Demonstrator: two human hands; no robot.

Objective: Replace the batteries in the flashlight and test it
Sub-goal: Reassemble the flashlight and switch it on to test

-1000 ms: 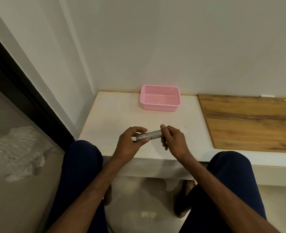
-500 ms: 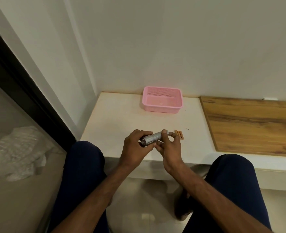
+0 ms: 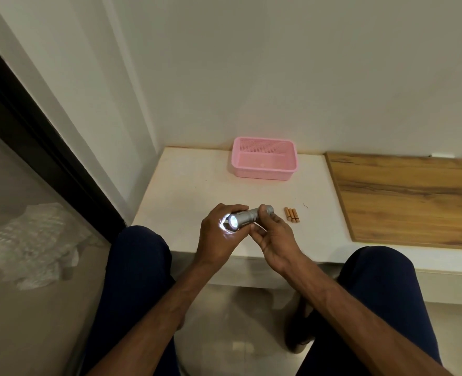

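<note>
Flashlight (image 3: 247, 217): silver, cylindrical, held in both hands just above the near part of the white worktop (image 3: 186, 191). Its axis is roughly level, with the lens end toward the left and facing the camera. The lens glows white, and light spills onto the palm beside it.

Left hand (image 3: 219, 234): grips the head end. Its fingers (image 3: 231, 208) are curled over the top of the barrel, with the thumb underneath.

Right hand (image 3: 273, 240): holds the tail end. Its fingers (image 3: 264, 211) are bent round the rear of the barrel, one lying over the tail cap. Cannot tell whether it is pressing a switch.

Batteries (image 3: 291, 215): three, copper-orange. They lie side by side and touching on the worktop, just right of the right hand and apart from it.

Pink basket (image 3: 262, 176): perforated plastic, at the back of the worktop near the wall, well apart from the hands. Nothing clear shows inside it.

Wooden board (image 3: 409, 196): lies flat on the right part of the worktop.

Person is seated, with knees in dark trousers (image 3: 137, 267) on either side of the forearms. Crumpled clear plastic (image 3: 31, 240) lies at the left, behind a dark frame.
</note>
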